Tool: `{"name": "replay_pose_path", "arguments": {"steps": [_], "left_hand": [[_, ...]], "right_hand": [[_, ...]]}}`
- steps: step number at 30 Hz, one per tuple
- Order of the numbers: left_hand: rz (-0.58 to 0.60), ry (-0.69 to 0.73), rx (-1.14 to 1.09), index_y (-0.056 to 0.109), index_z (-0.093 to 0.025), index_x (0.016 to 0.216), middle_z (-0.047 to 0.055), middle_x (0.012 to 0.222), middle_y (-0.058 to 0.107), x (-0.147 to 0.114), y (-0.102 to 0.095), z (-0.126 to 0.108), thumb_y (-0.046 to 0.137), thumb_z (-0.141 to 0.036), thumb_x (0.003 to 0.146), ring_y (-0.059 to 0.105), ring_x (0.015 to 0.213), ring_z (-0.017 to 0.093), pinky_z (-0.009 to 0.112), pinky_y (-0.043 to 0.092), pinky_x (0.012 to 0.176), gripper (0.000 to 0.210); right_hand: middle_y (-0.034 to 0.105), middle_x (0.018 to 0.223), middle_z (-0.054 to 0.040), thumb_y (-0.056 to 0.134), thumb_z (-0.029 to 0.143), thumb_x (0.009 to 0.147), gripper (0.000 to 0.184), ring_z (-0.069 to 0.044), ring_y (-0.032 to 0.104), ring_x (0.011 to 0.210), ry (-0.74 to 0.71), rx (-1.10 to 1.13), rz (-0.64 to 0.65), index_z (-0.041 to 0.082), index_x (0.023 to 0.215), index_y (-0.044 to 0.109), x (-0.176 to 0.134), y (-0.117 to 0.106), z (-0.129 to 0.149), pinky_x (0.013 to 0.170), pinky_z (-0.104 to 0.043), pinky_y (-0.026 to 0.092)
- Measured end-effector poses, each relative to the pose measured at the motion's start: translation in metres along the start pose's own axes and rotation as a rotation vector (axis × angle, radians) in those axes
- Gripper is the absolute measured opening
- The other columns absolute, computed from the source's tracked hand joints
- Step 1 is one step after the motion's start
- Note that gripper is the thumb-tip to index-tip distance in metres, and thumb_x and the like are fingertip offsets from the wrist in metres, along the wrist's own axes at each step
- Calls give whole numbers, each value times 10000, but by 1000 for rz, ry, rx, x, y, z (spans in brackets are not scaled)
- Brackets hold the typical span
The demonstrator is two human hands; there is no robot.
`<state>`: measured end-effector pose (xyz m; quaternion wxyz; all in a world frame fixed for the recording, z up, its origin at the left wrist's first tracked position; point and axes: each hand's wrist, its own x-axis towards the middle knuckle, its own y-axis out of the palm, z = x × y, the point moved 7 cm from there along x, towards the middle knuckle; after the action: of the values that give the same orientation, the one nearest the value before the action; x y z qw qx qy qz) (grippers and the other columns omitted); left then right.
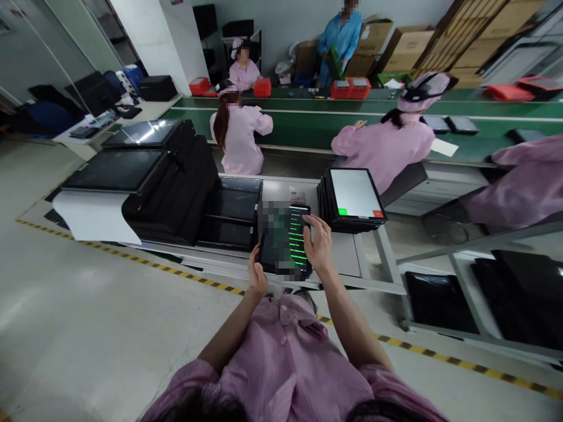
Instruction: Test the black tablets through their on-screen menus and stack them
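Observation:
A black tablet [281, 243] is held up in front of me, over the near edge of a white cart. Its lit screen lists lines of green text on black; part of it is blurred. My left hand [257, 271] grips its lower left corner, thumb in front and the other fingers mostly hidden. My right hand [319, 241] is at the tablet's right side with fingers apart and bent over the screen; the index fingertip is near the top right of the list. Whether it touches the glass I cannot tell.
Right of the tablet, a stack of tablets [352, 196] has a lit white screen on top. Black screens [233, 202] and tall piles of black devices [171, 187] stand left. Beyond the cart, co-workers in pink [240, 132] sit along a green bench [294, 132]. A rack [444, 302] stands right.

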<state>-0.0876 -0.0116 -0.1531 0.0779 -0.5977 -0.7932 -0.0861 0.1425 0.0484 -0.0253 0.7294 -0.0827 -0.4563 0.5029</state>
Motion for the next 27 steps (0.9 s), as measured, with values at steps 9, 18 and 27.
{"name": "replay_pose_path", "arguments": {"steps": [9,18,27], "left_hand": [[23,-48,-61,614,-176,1454,200,1551,616,0,0,-15,372,-696,1074,579,1461,323,517,426,1262,688],[-8,-111,-37,744,-179,1304,166,1507,667,33,-7,-34,411,-717,1065,606,1429,302,472,449,1238,677],[142,-315,98,848,-169,1133,160,1181,832,82,-8,-62,445,-820,994,754,1142,324,439,568,986,778]], "right_hand": [[795,1267,-100,419,366,1149,362,-293,656,1354,-26,62,45,251,1314,719,-8,-6,12,1174,-546,519],[763,1365,-99,363,428,1164,424,-302,555,1491,7,29,139,247,1384,678,-4,2,7,1276,-567,408],[545,1647,-128,483,679,1061,678,-308,518,1527,565,445,-5,262,1596,504,-44,8,-49,1282,-548,427]]}}
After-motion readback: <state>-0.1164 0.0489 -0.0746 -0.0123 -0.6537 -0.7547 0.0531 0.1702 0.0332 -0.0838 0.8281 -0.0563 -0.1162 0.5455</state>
